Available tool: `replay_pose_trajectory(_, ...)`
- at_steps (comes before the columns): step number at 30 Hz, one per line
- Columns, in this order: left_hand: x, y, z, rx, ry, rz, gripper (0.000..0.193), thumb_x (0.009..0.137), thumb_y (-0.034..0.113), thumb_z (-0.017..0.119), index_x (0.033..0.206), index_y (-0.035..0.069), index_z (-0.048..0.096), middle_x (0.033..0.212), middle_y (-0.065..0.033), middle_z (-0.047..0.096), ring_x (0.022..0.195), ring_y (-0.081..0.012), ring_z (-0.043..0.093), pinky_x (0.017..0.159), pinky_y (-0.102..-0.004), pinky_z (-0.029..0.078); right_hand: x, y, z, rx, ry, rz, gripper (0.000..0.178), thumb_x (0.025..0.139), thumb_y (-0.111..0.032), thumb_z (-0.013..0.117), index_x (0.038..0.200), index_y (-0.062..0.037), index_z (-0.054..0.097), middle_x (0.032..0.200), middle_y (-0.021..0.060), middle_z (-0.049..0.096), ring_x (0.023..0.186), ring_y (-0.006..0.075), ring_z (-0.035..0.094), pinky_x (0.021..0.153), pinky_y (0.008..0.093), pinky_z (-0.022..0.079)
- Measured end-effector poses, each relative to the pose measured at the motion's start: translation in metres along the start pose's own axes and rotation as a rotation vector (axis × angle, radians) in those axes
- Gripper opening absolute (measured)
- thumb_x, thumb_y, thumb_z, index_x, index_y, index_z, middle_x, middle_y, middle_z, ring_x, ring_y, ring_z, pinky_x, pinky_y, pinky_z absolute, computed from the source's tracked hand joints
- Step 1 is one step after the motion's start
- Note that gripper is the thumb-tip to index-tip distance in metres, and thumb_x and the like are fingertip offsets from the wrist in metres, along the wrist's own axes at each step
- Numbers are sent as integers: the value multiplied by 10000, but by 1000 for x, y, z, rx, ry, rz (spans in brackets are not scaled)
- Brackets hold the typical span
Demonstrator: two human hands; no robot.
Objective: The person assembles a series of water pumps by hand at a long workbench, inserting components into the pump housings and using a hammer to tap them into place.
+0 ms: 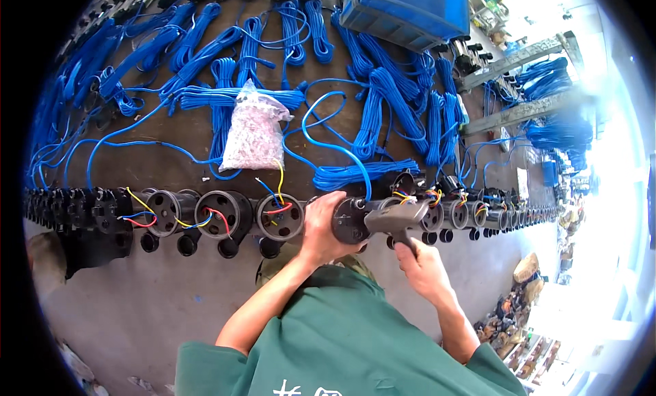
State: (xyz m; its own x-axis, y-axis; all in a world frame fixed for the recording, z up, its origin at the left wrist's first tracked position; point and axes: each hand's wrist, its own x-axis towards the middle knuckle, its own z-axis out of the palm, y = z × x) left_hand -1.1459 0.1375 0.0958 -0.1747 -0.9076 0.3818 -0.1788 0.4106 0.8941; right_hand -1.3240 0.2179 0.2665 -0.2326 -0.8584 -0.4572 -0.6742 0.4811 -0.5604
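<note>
Head view, left hand (322,222): closed around a black housing (348,222) from its left side, fingers over the top, thumb side lower.
Head view, right hand (422,266): wrapped firmly around the handle of a grey handheld tool (395,220).
Tool: pointed leftward, nose right at the right side of the black housing; actual contact impossible to tell.
Black housing: between left hand and tool, at the near edge of the brown table (184,126), in line with the long row of round housings (242,215).
Blue cable (367,177): rising from just behind the black housing, then curving left in a loop.
Wires (281,182): yellow, red and blue, sticking out of several neighbouring housings.
Beyond: bundled blue coils (369,116), a clear bag (256,133) of pale pinkish pieces, a blue crate (406,17) at the far side.
Below: green shirt (355,328), short-sleeved.
</note>
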Motion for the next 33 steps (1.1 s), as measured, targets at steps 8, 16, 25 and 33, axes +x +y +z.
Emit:
replay_pose_trajectory(8, -11, -10, 5, -15, -21, 4, 1004, 453, 254, 987, 1351, 57, 583, 1305, -143, 660, 1226, -366, 626, 1087, -496, 437, -18, -8, 24, -199, 74, -409, 287, 1011, -277, 664, 1120, -13, 695, 802, 138, 687, 778, 310, 706, 717, 402, 552)
replay_pose_trajectory(16, -6, -3, 1, 13, 21, -16, 931, 526, 270, 972, 1344, 63, 579, 1274, -149, 664, 1183, -366, 640, 1041, -486, 475, -28, -43, -32, 152, -59, -172, 312, 1052, -285, 591, 1006, 12, 673, 672, 82, 574, 625, 116, 536, 573, 329, 441)
replay_pose_trajectory(25, -8, -3, 3, 18, -7, -24, 941, 527, 280, 979, 1353, 76, 578, 1278, -132, 653, 1205, -350, 634, 1059, -476, 475, -10, 6, -7, 70, -57, -25, 360, 1051, -355, 629, 974, -4, 628, 674, 74, 575, 628, 149, 474, 590, 378, 433)
replay_pose_trajectory(33, -10, -4, 5, -19, -58, -61, 1003, 483, 246, 993, 1373, 64, 568, 1311, -146, 654, 1197, -364, 636, 1036, -481, 490, 3, -3, 26, -487, 15, -341, 338, 1021, -326, 644, 1108, -3, 692, 994, 254, 725, 904, 457, 702, 800, 512, 561)
